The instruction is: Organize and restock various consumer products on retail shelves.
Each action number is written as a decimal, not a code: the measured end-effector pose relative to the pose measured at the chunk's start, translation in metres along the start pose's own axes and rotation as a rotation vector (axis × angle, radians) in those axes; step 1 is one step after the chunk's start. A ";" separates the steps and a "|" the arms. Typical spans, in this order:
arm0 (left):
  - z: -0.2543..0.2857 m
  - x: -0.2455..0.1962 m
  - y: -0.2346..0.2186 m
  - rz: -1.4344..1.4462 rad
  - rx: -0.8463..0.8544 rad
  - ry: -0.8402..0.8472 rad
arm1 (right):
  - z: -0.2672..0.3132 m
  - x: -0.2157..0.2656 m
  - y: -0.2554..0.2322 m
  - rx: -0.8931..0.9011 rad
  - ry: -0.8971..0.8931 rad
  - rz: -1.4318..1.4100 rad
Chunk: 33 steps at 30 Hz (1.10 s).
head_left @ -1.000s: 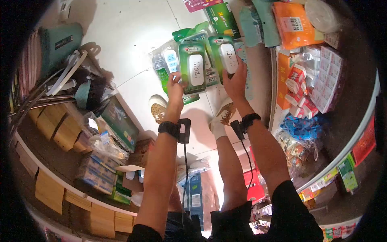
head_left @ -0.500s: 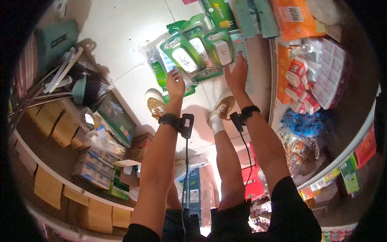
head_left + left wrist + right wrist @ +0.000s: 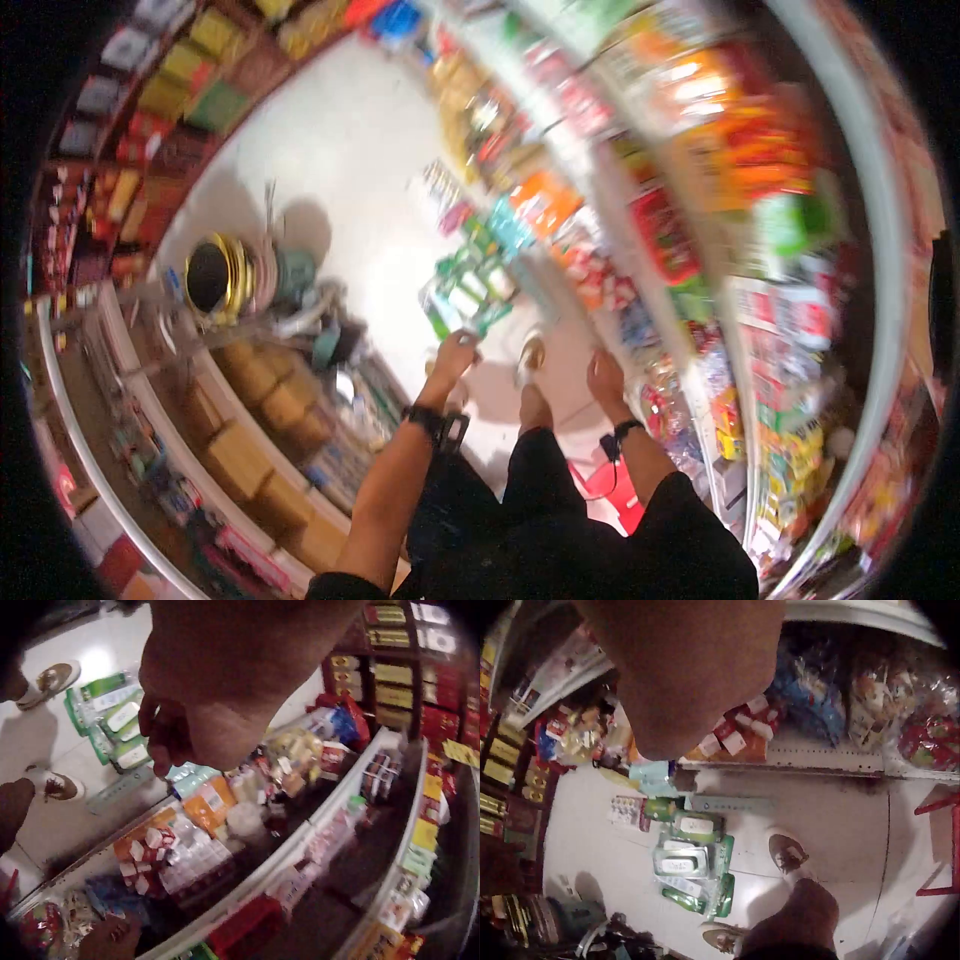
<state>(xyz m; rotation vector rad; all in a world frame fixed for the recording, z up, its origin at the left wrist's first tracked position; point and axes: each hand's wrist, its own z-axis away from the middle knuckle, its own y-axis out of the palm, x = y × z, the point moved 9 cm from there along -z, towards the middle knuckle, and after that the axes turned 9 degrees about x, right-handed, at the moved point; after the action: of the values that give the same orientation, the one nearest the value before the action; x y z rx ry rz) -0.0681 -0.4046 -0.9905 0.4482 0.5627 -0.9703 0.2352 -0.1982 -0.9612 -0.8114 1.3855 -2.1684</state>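
Note:
Several green blister packs (image 3: pixel 467 290) with white power strips lie clustered on the floor, also in the right wrist view as green packs (image 3: pixel 681 862). My left hand (image 3: pixel 456 355) hangs above the near side of the packs, apparently above the floor; its fingers are loosely curled and empty in the left wrist view, hand (image 3: pixel 184 731). Away to the right of the packs is my right hand (image 3: pixel 605 378), near the shelf, with nothing visible in it; its fingers are blurred. The right wrist view shows mostly the back of that hand (image 3: pixel 690 690), hiding its fingers.
Shelves of bagged goods run along the right, with an orange package (image 3: pixel 545 202) by their edge. Cardboard boxes (image 3: pixel 240 455) fill the left shelf. Round containers (image 3: pixel 215 277) stand at the back left. A red stool (image 3: pixel 939 847) and shoes (image 3: pixel 786 851) are on the floor.
The head view has risen and swung, so the packs look smaller and more shelving shows. Both hands have come away from the packs, the right one farther to the right.

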 end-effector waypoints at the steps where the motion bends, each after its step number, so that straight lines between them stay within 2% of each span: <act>1: 0.015 -0.031 0.001 -0.043 0.006 0.069 | 0.012 0.006 -0.044 0.005 0.018 -0.122; 3: 0.040 -0.081 0.009 -0.111 0.032 0.161 | 0.040 0.023 -0.130 -0.073 0.003 -0.173; 4: 0.047 -0.103 0.014 -0.139 0.037 0.188 | 0.052 0.021 -0.163 -0.158 0.061 -0.166; 6: 0.069 -0.152 0.033 -0.125 0.073 0.212 | 0.068 0.034 -0.214 -0.171 -0.059 -0.206; 7: 0.079 -0.184 0.048 -0.098 0.130 0.287 | 0.074 0.028 -0.243 -0.238 -0.007 -0.202; 8: 0.110 -0.214 0.063 -0.073 0.184 0.368 | 0.097 0.051 -0.279 -0.321 -0.179 -0.087; 9: 0.138 -0.245 0.086 -0.147 0.164 0.395 | 0.118 0.067 -0.303 -0.382 -0.350 0.025; 11: 0.173 -0.305 0.123 -0.228 0.202 0.465 | 0.147 0.088 -0.398 -0.242 -0.170 -0.051; 12: 0.186 -0.332 0.136 -0.265 0.210 0.504 | 0.165 0.096 -0.437 -0.375 -0.238 -0.011; 13: 0.189 -0.369 0.148 -0.437 0.214 0.695 | 0.181 0.102 -0.469 -0.504 -0.308 0.029; 14: 0.193 -0.403 0.167 -0.608 0.215 0.888 | 0.193 0.104 -0.497 -0.536 -0.304 0.115; 15: 0.227 -0.439 0.192 -0.612 0.247 0.898 | 0.205 0.108 -0.527 -0.562 -0.296 0.207; 16: 0.286 -0.478 0.224 -0.616 0.278 0.905 | 0.229 0.115 -0.566 -0.686 -0.339 0.265; 17: 0.348 -0.510 0.254 -0.674 0.279 1.012 | 0.260 0.124 -0.603 -0.806 -0.384 0.324; 19: 0.443 -0.564 0.305 -0.823 0.245 1.242 | 0.284 0.113 -0.660 -0.675 -0.223 0.337; 20: 0.478 -0.584 0.328 -0.915 0.206 1.366 | 0.318 0.117 -0.700 -0.813 -0.261 0.335; 21: 0.504 -0.601 0.351 -0.942 0.244 1.431 | 0.353 0.119 -0.739 -0.949 -0.300 0.335; 23: 0.566 -0.629 0.395 -0.953 0.307 1.557 | 0.396 0.104 -0.804 -1.054 -0.154 0.324; 24: 0.600 -0.641 0.416 -0.940 0.332 1.617 | 0.423 0.105 -0.834 -1.239 -0.193 0.325; 25: 0.621 -0.655 0.436 -0.912 0.368 1.627 | 0.444 0.100 -0.861 -1.374 -0.139 0.341; 27: 0.640 -0.684 0.478 -0.834 0.441 1.656 | 0.467 0.074 -0.910 -1.349 0.096 0.352; 28: 0.646 -0.698 0.497 -0.783 0.480 1.675 | 0.477 0.058 -0.929 -1.420 0.108 0.446; 29: 0.650 -0.706 0.514 -0.785 0.487 1.683 | 0.480 0.030 -0.949 -1.358 0.274 0.541; 30: 0.650 -0.712 0.531 -0.813 0.497 1.626 | 0.484 0.017 -0.963 -1.364 0.282 0.543; 32: 0.647 -0.727 0.564 -0.839 0.508 1.575 | 0.499 -0.039 -0.994 -1.347 0.607 0.273; 33: 0.631 -0.734 0.581 -0.822 0.577 1.458 | 0.471 -0.083 -1.014 -1.132 0.605 0.452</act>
<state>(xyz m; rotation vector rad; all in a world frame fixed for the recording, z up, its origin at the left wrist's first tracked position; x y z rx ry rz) 0.2601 -0.0185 0.0183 1.5550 1.8915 -1.4980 0.5648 -0.0474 0.0998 -0.0588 2.8242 -1.1737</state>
